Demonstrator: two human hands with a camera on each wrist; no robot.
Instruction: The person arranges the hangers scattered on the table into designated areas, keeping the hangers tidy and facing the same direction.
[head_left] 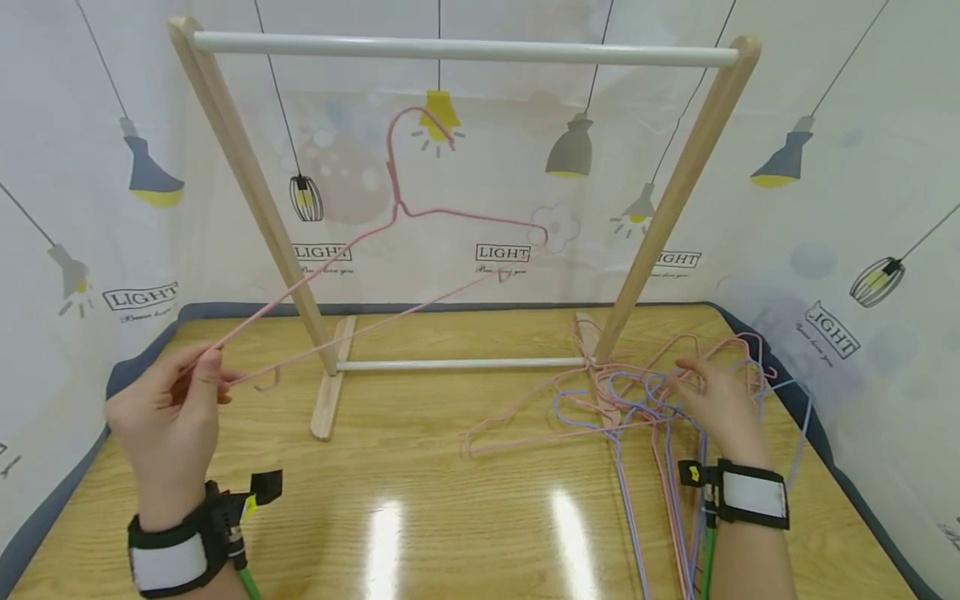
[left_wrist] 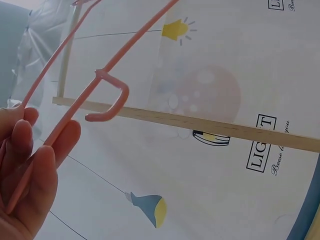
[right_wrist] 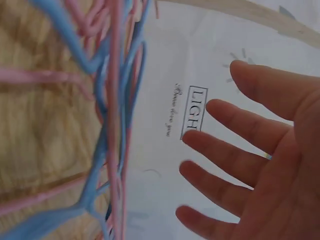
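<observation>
My left hand (head_left: 172,408) grips one end of a pink clothes hanger (head_left: 450,212) and holds it up at the left, its hook in front of the printed backdrop. In the left wrist view, curled fingers (left_wrist: 42,175) wrap the pink wire, and a small side hook on the hanger (left_wrist: 107,95) sticks out beside them. At the right, my right hand (head_left: 720,408) hovers over a tangled pile of pink and blue hangers (head_left: 637,392). The right wrist view shows its fingers (right_wrist: 225,150) spread and relaxed with nothing in them, apart from the hangers (right_wrist: 112,125).
A wooden rack with a white top rail (head_left: 465,50) and a white lower rail (head_left: 457,364) stands at the back of the wooden table (head_left: 420,517). The pile overlaps its right foot (head_left: 588,333). A lamp-printed sheet (head_left: 487,167) encloses the table's back and sides.
</observation>
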